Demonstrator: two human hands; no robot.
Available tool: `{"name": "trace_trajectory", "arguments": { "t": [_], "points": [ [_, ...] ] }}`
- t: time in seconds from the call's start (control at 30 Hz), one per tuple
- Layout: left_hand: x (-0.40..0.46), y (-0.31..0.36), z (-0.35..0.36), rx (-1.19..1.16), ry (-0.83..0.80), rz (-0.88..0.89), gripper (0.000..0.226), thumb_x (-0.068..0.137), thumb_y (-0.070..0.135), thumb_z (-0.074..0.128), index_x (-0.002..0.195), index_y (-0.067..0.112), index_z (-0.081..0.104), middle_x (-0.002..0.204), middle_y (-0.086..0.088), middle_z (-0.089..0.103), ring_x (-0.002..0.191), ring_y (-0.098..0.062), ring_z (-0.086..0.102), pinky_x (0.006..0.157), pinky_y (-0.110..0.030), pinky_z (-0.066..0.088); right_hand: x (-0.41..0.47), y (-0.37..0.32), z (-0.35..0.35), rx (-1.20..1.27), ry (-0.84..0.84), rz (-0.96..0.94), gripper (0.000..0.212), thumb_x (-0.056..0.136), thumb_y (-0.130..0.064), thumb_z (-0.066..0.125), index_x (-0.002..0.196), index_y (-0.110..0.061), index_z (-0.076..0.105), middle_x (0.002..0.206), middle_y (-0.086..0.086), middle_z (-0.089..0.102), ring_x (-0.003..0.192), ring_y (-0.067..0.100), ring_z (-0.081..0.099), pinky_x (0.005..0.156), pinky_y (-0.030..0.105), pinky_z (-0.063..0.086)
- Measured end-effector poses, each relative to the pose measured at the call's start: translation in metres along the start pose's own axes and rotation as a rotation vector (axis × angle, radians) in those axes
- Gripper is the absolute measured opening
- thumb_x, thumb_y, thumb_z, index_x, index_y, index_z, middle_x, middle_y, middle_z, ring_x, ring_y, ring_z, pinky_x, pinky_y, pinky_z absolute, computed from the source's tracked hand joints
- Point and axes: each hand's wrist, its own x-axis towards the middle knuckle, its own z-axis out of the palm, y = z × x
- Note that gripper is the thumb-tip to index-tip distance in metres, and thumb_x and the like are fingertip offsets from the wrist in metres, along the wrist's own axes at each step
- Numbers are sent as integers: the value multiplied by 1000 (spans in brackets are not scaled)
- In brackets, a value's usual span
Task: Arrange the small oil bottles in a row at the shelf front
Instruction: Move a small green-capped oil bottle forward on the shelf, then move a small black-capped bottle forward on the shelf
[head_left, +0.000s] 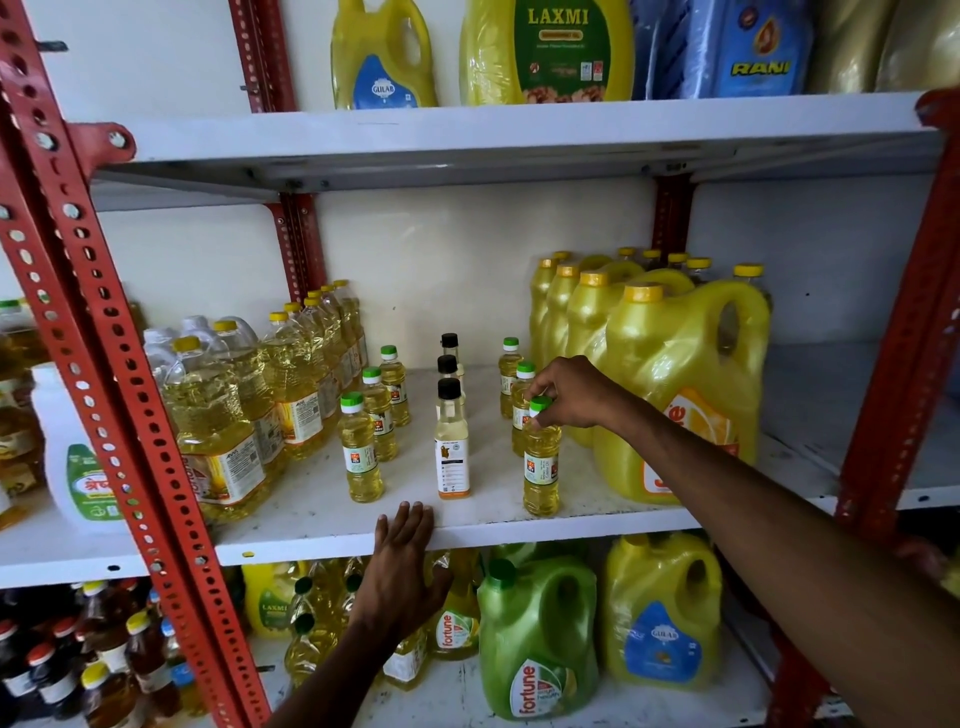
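Small oil bottles stand in three columns on the white middle shelf (322, 525). The left column has three green-capped bottles, the front one (360, 457) near the shelf edge. In the middle column are three black-capped bottles, the front one (452, 441) bearing a white label. The right column holds three green-capped bottles. My right hand (569, 392) grips the cap of the front right bottle (541, 470), which stands upright on the shelf. My left hand (402, 566) rests flat against the shelf's front edge, fingers spread, holding nothing.
Large clear oil bottles (228, 415) crowd the shelf's left side and big yellow jugs (670, 389) fill the right. Red slotted uprights (119, 384) frame the bay. The upper shelf (467, 135) hangs above. Green and yellow jugs (535, 634) sit on the shelf below.
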Motion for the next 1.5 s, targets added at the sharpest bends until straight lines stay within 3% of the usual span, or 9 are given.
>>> {"name": "trace_trajectory", "arguments": {
  "t": [0.5,0.77,0.83,0.9,0.97,1.07,1.2,1.37,1.5],
  "points": [
    [-1,0,-1,24,5,7,79,81,52,45,143,4,35,148,-19,38,140,-32,26,114,-52,14,-4,-2,1,-54,-6,25,48,62,-20,87,108,-20,73,114,13,67,109,27,59,86,34,52],
    [0,-3,-3,74,-47,29,78,84,45,57,147,9,29,152,-14,34,143,-27,23,116,-46,11,-8,-13,4,-192,106,9,71,68,-36,78,130,-12,54,117,14,67,111,31,61,87,38,56],
    [-1,-5,-8,86,-57,46,78,86,48,54,148,9,27,154,-13,30,143,-27,22,116,-44,8,-9,-25,9,-243,179,-80,80,76,-40,72,142,-9,39,133,17,57,123,34,53,97,40,51],
    [-5,-9,-14,130,-41,71,77,86,51,48,148,10,27,154,-12,29,144,-28,21,119,-46,7,-11,-37,18,-295,193,-165,87,82,-42,65,150,-9,22,155,18,32,141,36,32,115,42,34],
    [-12,-15,-21,173,-13,73,75,87,54,45,147,12,30,153,-12,29,143,-29,20,115,-49,7,-10,-46,31,-311,173,-230,85,86,-42,60,153,-11,16,161,15,16,148,35,18,122,41,23],
    [-23,-31,-35,184,43,14,67,88,54,50,143,16,41,151,-10,36,141,-34,26,112,-54,14,-5,-57,48,-239,127,-241,77,89,-32,60,152,-12,19,161,13,18,146,35,23,118,43,31],
    [-30,-60,-45,182,66,-58,67,95,54,27,140,8,44,149,-14,38,141,-34,28,114,-51,12,14,-70,51,-147,86,-209,68,86,-14,62,147,-8,33,151,13,41,137,30,42,112,36,39],
    [-33,-84,-39,86,42,-120,66,94,51,35,139,4,43,147,-16,39,140,-29,31,117,-39,8,48,-74,51,-123,-101,-195,62,83,1,60,141,-14,46,147,12,47,136,27,44,113,32,36],
    [-29,-83,-39,50,57,-134,68,91,51,36,134,0,48,139,-22,50,135,-33,38,117,-44,17,64,-81,48,-210,-164,-190,56,81,12,53,131,-13,58,138,13,54,129,27,50,100,23,39]
  ]
}}
